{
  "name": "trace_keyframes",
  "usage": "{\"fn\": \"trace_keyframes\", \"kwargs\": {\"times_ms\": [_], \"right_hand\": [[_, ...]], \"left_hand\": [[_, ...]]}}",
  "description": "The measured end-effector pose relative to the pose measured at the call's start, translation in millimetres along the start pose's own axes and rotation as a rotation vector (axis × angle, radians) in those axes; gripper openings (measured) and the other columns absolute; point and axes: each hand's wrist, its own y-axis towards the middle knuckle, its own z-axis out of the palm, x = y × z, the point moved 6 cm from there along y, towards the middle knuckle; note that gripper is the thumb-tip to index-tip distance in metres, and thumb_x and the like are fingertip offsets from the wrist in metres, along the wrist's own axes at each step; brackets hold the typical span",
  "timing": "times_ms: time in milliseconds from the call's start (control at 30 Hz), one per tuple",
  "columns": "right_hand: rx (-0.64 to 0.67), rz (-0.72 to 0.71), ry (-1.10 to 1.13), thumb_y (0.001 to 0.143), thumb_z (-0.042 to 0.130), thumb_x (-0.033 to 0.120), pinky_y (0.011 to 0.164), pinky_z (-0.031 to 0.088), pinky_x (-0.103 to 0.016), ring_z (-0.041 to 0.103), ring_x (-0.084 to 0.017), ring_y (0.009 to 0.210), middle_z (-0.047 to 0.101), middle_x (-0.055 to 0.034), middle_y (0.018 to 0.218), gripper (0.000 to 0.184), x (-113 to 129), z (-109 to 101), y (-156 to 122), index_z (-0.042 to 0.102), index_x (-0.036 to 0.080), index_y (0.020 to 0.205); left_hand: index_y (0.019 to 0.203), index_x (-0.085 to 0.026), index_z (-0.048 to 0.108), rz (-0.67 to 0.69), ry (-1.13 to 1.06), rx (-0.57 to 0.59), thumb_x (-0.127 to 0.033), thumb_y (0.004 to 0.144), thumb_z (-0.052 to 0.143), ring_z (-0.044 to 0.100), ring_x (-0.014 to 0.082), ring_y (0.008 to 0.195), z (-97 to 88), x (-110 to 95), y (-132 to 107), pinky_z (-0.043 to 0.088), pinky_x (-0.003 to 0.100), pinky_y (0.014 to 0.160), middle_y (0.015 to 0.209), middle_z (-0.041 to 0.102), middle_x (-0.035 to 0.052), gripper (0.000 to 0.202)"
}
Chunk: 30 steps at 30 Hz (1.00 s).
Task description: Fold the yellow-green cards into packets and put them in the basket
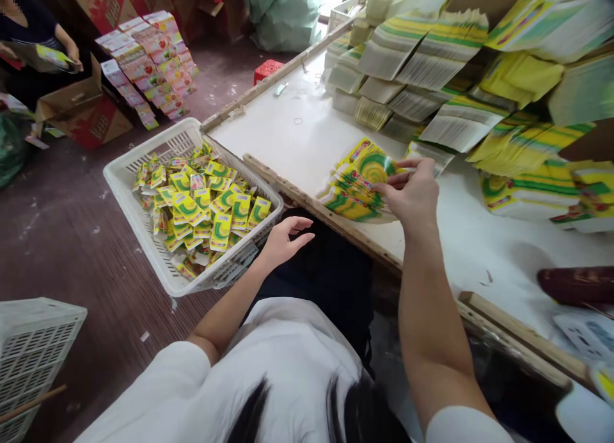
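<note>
On the white worktable lies a fanned pile of flat yellow-green printed cartons (pixel 357 181). My right hand (pixel 412 190) is at the pile's right edge, its thumb and fingers closed on the top carton (pixel 377 165). The fingertips on the far side of that carton are partly hidden. Near the table's front edge, above my lap, my left hand (pixel 288 240) holds nothing; its fingers are bent and apart from the thumb. Beside it stands a white plastic basket (pixel 165 280), heaped with small folded yellow-green boxes (pixel 192 206).
Tall stacks of flat cartons (pixel 436 53) fill the table's back and right. A dark red cylindrical object (pixel 575 284) lies at the right. A wooden strip (pixel 288 190) edges the table. Another person (pixel 29 34) sits far left by an open cardboard box (pixel 89 110). A white crate (pixel 38 341) stands lower left.
</note>
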Motion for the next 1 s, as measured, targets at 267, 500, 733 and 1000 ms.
{"fn": "trace_keyframes", "kwargs": {"times_ms": [267,500,733,1000], "right_hand": [[0.542,-0.168,0.384,0.071,0.072,0.02,0.066,0.054,-0.032,0.063,-0.016,0.066,0.062,0.0042,0.076,0.038,77,46,-104,0.051,0.024,0.103],[0.302,-0.05,0.612,0.085,0.064,0.024,0.082,0.057,-0.036,0.066,-0.019,0.092,0.065,-0.0054,0.1,0.024,83,84,-161,0.054,0.024,0.106],[0.362,0.07,0.618,0.072,0.079,0.032,0.069,0.053,-0.031,0.06,-0.016,0.071,0.06,0.0028,0.078,0.036,78,84,-165,0.051,0.025,0.094],[0.363,0.13,0.575,0.073,0.079,0.033,0.059,0.046,-0.027,0.056,-0.014,0.063,0.056,0.0063,0.072,0.041,70,84,-174,0.046,0.025,0.097]], "left_hand": [[0.12,-0.022,0.063,-0.012,-0.764,-0.132,-0.058,0.075,0.075,0.061,0.0282,0.122,21.0,-29,16,0.05,0.043,0.102,0.122,0.069,0.0097,0.058],[0.113,-0.026,0.063,0.093,-0.671,-0.513,-0.074,0.084,0.051,0.063,0.0269,0.116,1.5,-32,10,0.052,0.04,0.099,0.114,0.07,0.0064,0.058],[0.113,-0.026,0.059,0.141,-0.486,-0.439,-0.078,0.088,0.031,0.068,0.0241,0.102,2.2,-26,3,0.057,0.039,0.086,0.101,0.07,0.0076,0.065],[0.101,-0.026,0.062,0.157,-0.398,-0.32,-0.077,0.089,0.03,0.068,0.0236,0.1,5.1,-23,-2,0.058,0.039,0.078,0.095,0.07,0.008,0.062]]}}
